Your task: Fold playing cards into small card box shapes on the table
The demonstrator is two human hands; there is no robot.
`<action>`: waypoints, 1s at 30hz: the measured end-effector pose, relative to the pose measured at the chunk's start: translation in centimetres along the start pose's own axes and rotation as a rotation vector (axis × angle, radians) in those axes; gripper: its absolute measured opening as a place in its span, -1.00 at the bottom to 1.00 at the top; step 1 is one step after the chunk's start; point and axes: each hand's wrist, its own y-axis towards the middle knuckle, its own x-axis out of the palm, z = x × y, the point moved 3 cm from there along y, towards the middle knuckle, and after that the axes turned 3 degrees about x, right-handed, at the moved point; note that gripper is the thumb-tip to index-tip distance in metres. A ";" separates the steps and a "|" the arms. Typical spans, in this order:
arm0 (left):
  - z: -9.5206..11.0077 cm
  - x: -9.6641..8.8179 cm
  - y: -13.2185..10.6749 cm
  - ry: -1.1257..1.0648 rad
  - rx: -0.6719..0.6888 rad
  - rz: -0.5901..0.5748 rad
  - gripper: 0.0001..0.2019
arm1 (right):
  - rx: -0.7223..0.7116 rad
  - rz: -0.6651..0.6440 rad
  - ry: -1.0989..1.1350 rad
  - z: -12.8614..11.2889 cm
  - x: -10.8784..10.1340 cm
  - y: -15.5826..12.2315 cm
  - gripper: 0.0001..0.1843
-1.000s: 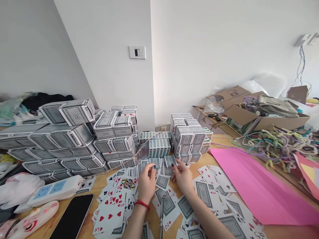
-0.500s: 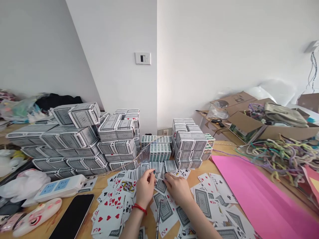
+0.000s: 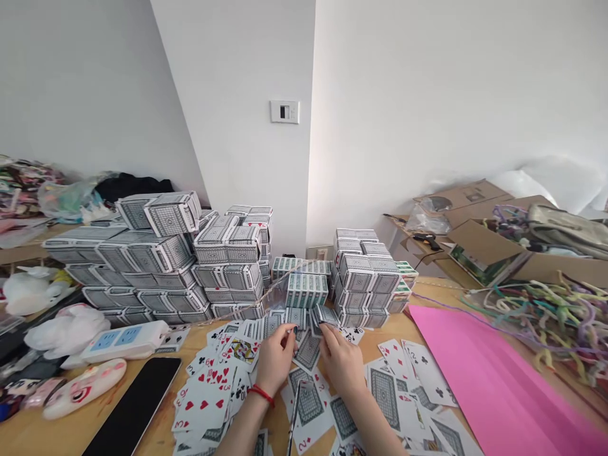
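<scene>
My left hand (image 3: 278, 356) is held above the scattered cards with thumb and fingertips pinched together. What sits in the pinch, if anything, is too small to make out. My right hand (image 3: 341, 358) has its fingertips on a folded playing card (image 3: 327, 313), which is tilted in front of the right stack. Between the hands a grey-backed playing card (image 3: 308, 351) lies face down. Other folded cards (image 3: 295, 318) stand or lie just beyond the left fingertips. A thin dark blade-like object (image 3: 294, 411) points up from the bottom edge between my forearms.
Blocks of folded cards (image 3: 161, 253) are piled at the left, with another stack (image 3: 363, 278) at right and green card boxes (image 3: 306, 290) between. Loose cards (image 3: 204, 399) cover the front. Around them are a phone (image 3: 135, 405), power strip (image 3: 126, 342), pink sheet (image 3: 484, 380) and pipe cleaners (image 3: 546, 316).
The view has swung slightly left. My right hand has shifted a little away from the left, and the folded card at its fingertips is now more tilted. The left hand keeps its pinch.
</scene>
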 end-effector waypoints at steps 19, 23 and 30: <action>1.0 0.0 -0.2 0.007 0.032 0.039 -0.55 | 0.618 0.179 0.748 0.7 0.2 -0.1 -0.57; 1.5 -0.2 0.0 0.097 0.089 0.044 -0.75 | 0.724 0.150 0.894 1.2 0.6 0.2 -0.52; 0.7 -0.5 0.1 -0.089 -0.070 0.070 -0.65 | 0.775 0.003 1.130 1.4 1.5 0.9 -0.64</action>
